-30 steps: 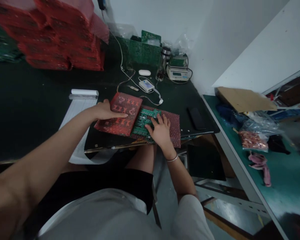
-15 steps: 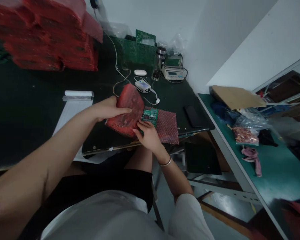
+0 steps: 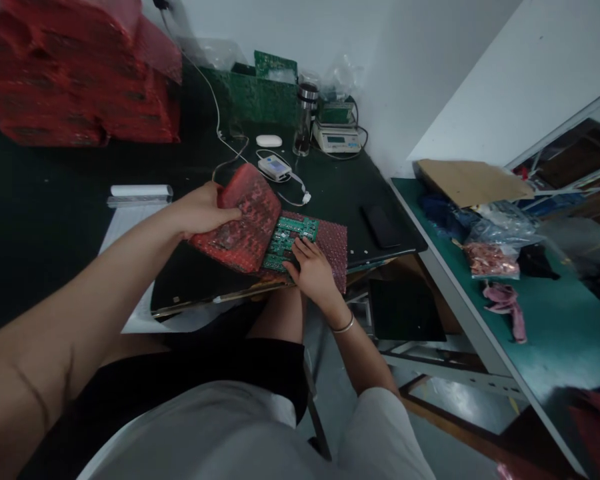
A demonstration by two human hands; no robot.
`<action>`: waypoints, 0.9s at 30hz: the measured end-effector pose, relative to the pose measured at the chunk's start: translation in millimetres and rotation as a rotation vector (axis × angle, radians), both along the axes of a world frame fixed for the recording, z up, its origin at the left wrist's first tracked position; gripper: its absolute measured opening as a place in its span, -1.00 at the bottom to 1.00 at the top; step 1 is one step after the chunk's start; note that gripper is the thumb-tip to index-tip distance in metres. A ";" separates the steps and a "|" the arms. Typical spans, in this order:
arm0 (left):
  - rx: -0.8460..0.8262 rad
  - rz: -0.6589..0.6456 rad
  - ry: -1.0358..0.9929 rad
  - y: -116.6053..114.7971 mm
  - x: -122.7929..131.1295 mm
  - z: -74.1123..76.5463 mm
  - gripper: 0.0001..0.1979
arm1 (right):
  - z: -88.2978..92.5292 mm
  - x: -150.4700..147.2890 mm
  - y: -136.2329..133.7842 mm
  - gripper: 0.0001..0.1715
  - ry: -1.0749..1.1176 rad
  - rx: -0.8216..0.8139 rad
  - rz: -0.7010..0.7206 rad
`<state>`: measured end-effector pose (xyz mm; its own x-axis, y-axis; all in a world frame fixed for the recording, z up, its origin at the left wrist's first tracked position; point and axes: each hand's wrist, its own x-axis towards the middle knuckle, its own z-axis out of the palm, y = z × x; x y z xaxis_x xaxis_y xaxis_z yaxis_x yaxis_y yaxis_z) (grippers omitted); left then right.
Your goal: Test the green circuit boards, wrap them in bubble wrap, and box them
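My left hand [image 3: 206,211] grips a red bubble-wrap bundle [image 3: 247,223], thumb on top and the other fingers out of sight beneath it. The bundle is tilted, its right edge beside a green circuit board [image 3: 285,239]. That board lies on a sheet of reddish bubble wrap [image 3: 334,250] near the table's front edge. My right hand [image 3: 316,272] rests on the board's right part with fingers stretched out, holding nothing.
Behind the board lie a small white device [image 3: 275,168] with a cable, a glass bottle [image 3: 304,120] and a scale [image 3: 337,137]. A black phone [image 3: 380,227] is at the right. Red wrapped bundles [image 3: 80,80] are stacked back left. A white sheet roll [image 3: 141,191] lies left.
The red bundle has moved left, uncovering more of the circuit board. My right hand has shifted right and down onto the board. The whole view has also shifted slightly.
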<state>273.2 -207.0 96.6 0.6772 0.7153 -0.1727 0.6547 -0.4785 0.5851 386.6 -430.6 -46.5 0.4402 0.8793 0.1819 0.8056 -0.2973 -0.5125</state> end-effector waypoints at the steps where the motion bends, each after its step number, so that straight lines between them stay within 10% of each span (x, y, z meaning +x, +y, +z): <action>1: 0.032 -0.017 0.056 -0.1 2.1 1.1 -0.52 | -0.8 1.9 -1.9 -0.44 0.003 0.005 -0.004; 15: 0.445 -0.232 0.499 -91.1 52.3 17.4 -0.18 | -8.2 11.7 -4.2 -0.51 0.046 0.147 0.028; 22: 0.307 -0.476 0.472 -125.8 64.3 -13.2 -0.13 | -29.3 38.0 -67.7 -0.47 0.336 0.327 -0.759; 27: 0.282 -0.390 0.222 -105.0 62.0 -44.2 -0.29 | -27.7 46.0 -84.9 -0.40 0.975 0.372 -0.731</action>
